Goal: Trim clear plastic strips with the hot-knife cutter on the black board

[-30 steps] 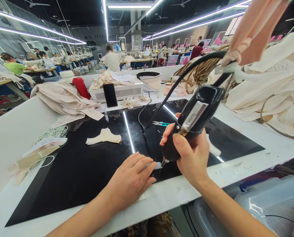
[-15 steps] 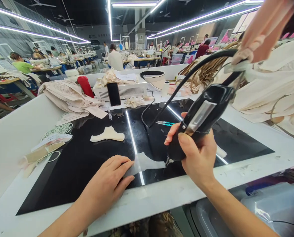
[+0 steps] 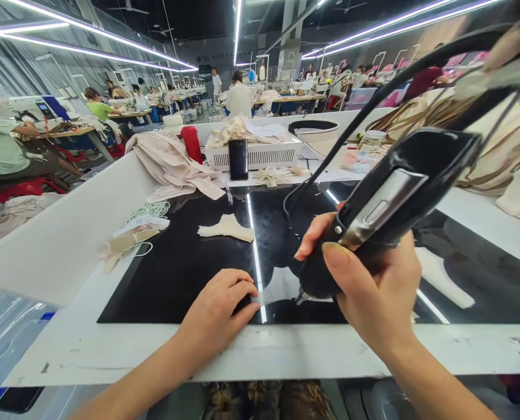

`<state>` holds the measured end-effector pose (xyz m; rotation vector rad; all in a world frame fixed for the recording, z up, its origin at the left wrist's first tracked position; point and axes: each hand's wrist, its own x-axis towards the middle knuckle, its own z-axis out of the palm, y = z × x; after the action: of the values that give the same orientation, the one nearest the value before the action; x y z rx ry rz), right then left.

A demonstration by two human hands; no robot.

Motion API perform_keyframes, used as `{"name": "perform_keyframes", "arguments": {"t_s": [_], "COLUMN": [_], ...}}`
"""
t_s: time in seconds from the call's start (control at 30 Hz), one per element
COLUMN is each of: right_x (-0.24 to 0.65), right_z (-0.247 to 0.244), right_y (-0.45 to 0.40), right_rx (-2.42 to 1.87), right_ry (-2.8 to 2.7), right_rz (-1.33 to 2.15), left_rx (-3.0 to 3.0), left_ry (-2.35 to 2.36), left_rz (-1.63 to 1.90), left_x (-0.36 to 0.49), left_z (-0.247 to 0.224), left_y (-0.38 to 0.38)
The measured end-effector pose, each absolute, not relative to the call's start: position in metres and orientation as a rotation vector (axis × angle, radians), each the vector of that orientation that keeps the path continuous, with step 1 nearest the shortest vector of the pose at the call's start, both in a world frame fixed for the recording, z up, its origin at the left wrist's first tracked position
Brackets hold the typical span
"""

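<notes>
My right hand (image 3: 378, 291) is wrapped round a black corded hand tool (image 3: 385, 204) with a silver side panel and a narrow metal tip. That tip meets the lower edge of a thin pale fabric piece (image 3: 280, 283) lying on a glossy black board (image 3: 168, 286). The tool and hand hide part of the fabric's right side. With its fingers bent and a gap at the thumb, my left hand (image 3: 222, 303) rests its fingertips at the fabric's left end. A cream cut piece (image 3: 225, 228) lies beyond my left hand; another cream piece (image 3: 446, 277) lies right of the tool.
The black cord (image 3: 351, 125) arches toward the upper right. A slotted white box (image 3: 264, 155) with a phone (image 3: 238, 160) against it stands behind the board. A fabric pile (image 3: 168, 160) and pale green cords (image 3: 155, 210) lie left. People work at tables beyond.
The view has swung left. The tool's tip has shifted leftward along the fabric's lower edge, away from its right end. The teal snips behind it are now hidden.
</notes>
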<state>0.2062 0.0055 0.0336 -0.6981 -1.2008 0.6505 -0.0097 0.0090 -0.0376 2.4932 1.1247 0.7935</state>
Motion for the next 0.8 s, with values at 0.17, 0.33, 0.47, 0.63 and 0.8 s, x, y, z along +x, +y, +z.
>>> {"name": "perform_keyframes", "arguments": {"t_s": [0.17,0.33,0.47,0.63,0.8], "right_x": [0.189,0.179,0.171,0.164,0.164], "right_z": [0.029,0.026,0.025,0.021,0.017], "right_y": [0.014,0.02,0.022,0.024,0.023], "right_rx": [-0.627,-0.59,-0.573,-0.561,-0.559], "right_ry": [-1.148,-1.128,-1.122,-1.139,-1.157], "right_rz": [0.703,0.702,0.698,0.691,0.699], "left_rx": [2.49,2.483,2.492,2.483,2.496], "left_ry": [1.132,1.173,1.148,1.133,1.109], "left_rz": [0.797,0.808,0.82,0.815,0.79], "left_x": [-0.009,-0.011,-0.01,-0.009,-0.008], "left_z": [-0.039,-0.04,-0.038,-0.037,-0.038], "left_y": [0.009,0.008,0.007,0.006,0.006]}}
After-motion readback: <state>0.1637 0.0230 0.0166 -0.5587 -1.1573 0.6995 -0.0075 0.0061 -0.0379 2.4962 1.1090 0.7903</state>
